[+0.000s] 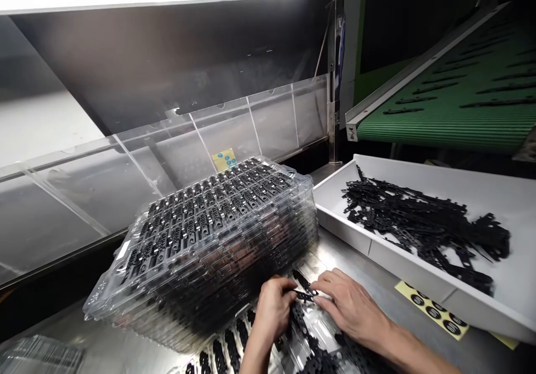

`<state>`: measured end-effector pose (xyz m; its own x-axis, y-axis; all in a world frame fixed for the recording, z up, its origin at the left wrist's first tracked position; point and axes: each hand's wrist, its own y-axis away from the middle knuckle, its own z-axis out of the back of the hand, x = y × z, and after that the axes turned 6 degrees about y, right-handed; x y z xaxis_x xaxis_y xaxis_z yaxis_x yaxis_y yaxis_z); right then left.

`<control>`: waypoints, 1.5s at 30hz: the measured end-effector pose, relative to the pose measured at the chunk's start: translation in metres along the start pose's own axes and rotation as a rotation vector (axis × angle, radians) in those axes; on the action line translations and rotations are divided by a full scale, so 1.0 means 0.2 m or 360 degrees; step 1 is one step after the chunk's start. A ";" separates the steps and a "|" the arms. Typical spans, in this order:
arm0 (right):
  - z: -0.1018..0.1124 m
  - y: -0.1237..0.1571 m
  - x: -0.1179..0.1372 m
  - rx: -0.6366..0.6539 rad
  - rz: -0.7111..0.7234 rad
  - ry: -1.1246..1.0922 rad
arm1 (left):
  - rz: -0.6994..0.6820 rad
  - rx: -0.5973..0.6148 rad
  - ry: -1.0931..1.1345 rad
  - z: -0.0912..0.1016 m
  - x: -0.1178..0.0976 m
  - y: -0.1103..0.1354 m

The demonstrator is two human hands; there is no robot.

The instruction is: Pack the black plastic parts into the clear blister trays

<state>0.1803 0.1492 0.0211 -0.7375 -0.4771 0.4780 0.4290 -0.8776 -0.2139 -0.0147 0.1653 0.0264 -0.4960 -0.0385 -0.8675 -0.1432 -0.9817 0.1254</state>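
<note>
Black strip (304, 296), thin, elongated; left hand (274, 302), right hand (347, 301): each grip pinched on one end.

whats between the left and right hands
In the head view, a slim black part spans from the left hand to the right hand, above a clear tray.

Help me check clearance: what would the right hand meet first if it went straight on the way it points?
Beyond the black part it pinches, the right hand would probably meet the left hand first, though depth here is hard to judge.
</note>
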 end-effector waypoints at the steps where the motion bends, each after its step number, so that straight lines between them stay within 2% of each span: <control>1: 0.02 -0.01 0.01 0.0029 0.0029 -0.0072 | -0.0004 0.0026 0.0052 0.00 -0.01 0.00; 4: 0.04 -0.04 0.03 0.0073 0.0010 -0.0332 | 0.0004 0.0084 0.0174 0.02 -0.04 0.02; 6: 0.04 -0.05 0.05 0.0062 -0.0133 -0.0500 | 0.0037 0.0086 0.0186 0.02 -0.05 0.03; 8: 0.04 -0.06 0.05 0.0055 -0.0270 -0.0572 | 0.0098 0.0007 0.0132 0.01 -0.05 0.03; 12: 0.04 -0.10 0.00 -0.0072 -0.0418 -0.0151 | 0.0247 -0.0324 -0.0098 -0.02 -0.04 0.01; 16: 0.01 -0.15 -0.07 -0.0080 -0.0453 0.0173 | 0.0311 -0.0489 -0.0359 -0.07 -0.06 -0.04; 23: -0.05 -0.15 -0.08 0.0022 -0.0196 0.0308 | 0.0380 -0.0554 -0.0749 -0.17 -0.14 -0.08; 30: -0.06 -0.14 -0.07 0.0209 0.0142 0.0241 | 0.0437 -0.0543 -0.0706 -0.20 -0.15 -0.11; 37: -0.05 -0.13 -0.08 0.0181 0.0173 0.0177 | 0.0317 -0.0398 -0.0510 -0.15 -0.13 -0.06; 45: -0.06 -0.10 -0.06 0.0154 0.0195 0.0264 | 0.0211 -0.0388 -0.0640 -0.18 -0.07 -0.02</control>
<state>0.1738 0.1718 0.0102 -0.7489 -0.5881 0.3054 0.5630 -0.8077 -0.1750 0.0240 0.1622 0.0209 -0.7949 -0.1384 -0.5908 0.1245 -0.9901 0.0644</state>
